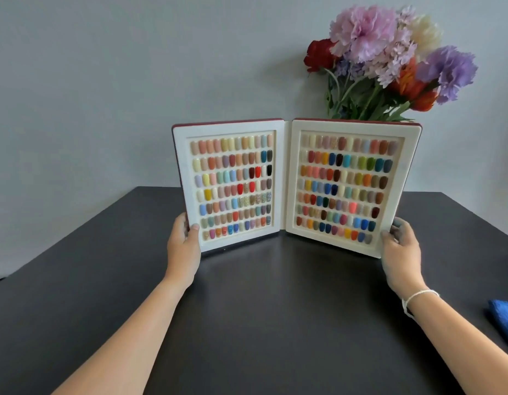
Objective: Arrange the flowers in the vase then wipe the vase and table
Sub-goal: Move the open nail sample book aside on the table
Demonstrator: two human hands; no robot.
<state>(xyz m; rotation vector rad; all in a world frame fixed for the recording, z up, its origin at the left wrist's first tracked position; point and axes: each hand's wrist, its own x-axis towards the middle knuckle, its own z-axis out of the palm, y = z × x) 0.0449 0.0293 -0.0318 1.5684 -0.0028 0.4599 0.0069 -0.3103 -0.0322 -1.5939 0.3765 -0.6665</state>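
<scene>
An open nail-colour display book [287,178] stands upright on the dark table [261,323], its two white panels filled with rows of coloured nail tips. My left hand [184,246] grips its lower left corner and my right hand [401,249] grips its lower right corner. Behind the right panel rises a bunch of flowers [389,61] in pink, purple, cream, red and orange with green stems. The vase is hidden behind the book. A blue cloth [503,320] lies at the table's right edge.
A plain grey wall stands behind the table. The table's far edge runs just behind the book, and its left and right edges slope toward me. A white cord bracelet is on my right wrist.
</scene>
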